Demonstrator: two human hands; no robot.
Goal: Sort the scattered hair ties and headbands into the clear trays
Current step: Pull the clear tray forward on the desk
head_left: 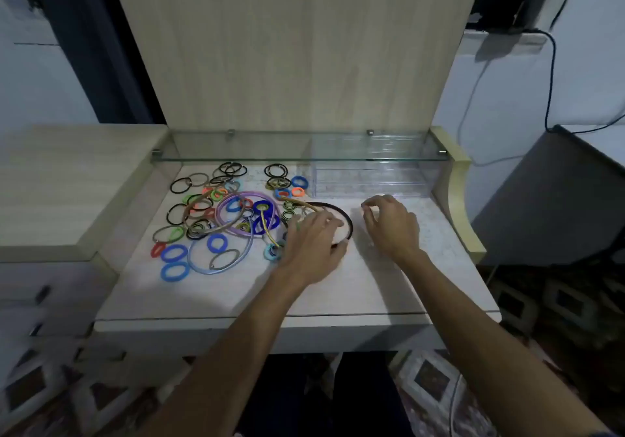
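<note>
1. No readable writing or labels.
2. Pale desk (pixel 372 287), wood-grain back panel, glass shelf (pixel 270 155).
3. Hair ties (pixel 216 220) scattered desk-left; clear trays (pixel 368 179) back-right.
4. Left hand (pixel 313 243) grips black headband (pixel 341 215); right hand (pixel 392 225) curled, contents unclear.

Head camera looks steeply down, close over desk (pixel 338 287).

Black headband (pixel 341 215), lilac headband (pixel 236 199), blue hair ties (pixel 174 272), and a pale wood-grain desk (pixel 338 287).

Pale wood desk (pixel 389 287), tall back panel (pixel 294 47), glass shelf (pixel 236 152), patterned floor (pixel 429 379).
</note>
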